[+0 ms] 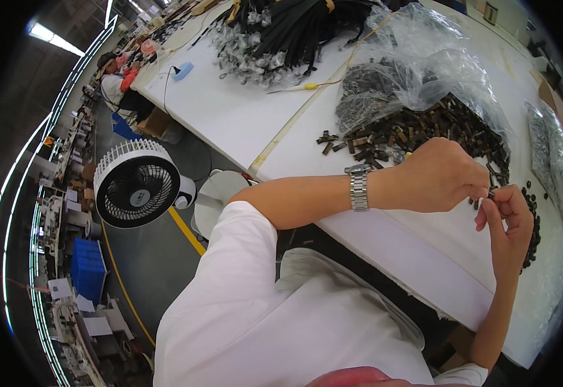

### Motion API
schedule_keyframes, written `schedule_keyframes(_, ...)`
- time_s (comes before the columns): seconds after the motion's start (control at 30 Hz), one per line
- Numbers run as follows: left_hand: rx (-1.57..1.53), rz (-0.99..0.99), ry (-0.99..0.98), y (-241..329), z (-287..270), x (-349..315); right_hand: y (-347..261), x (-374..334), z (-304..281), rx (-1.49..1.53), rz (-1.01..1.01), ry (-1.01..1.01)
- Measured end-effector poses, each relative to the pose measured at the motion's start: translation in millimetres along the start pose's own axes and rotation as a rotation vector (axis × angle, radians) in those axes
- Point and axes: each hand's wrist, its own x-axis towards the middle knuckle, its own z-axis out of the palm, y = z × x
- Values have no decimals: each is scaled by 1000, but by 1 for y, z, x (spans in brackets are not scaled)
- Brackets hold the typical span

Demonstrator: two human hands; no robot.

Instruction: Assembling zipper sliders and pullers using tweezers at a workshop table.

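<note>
Over the right part of the white table (397,238) my two hands meet fingertip to fingertip. My left hand (437,175), with a metal-band watch (359,187) on its wrist, is closed in a pinch. Thumb and fingers of my right hand (511,220) pinch too, with a tiny dark piece (491,193) between the hands and a small whitish bit (480,203) beside it. Exactly what each hand grips is mostly hidden by fingers. Just beyond lies a heap of small dark brown clip-like pieces (417,129), spilling from a clear plastic bag (417,61).
Small black round pieces (533,226) lie right of my hands, near more clear plastic (549,148). Farther back are black straps (307,32) with clear-wrapped ends, a yellow-handled tool (307,86) and a blue oval object (182,71). A fan (141,193) stands left; another person (115,87) sits beyond.
</note>
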Motion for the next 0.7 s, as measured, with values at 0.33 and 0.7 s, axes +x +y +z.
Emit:
schedule_keyframes(0.33, 46, 20, 26, 2, 2, 3, 23, -1, -9, 226, 66, -83)
schedule_keyframes(0.7, -597, -710, -325, -2, -12, 7, 5, -20, -78, -299, 423, 37)
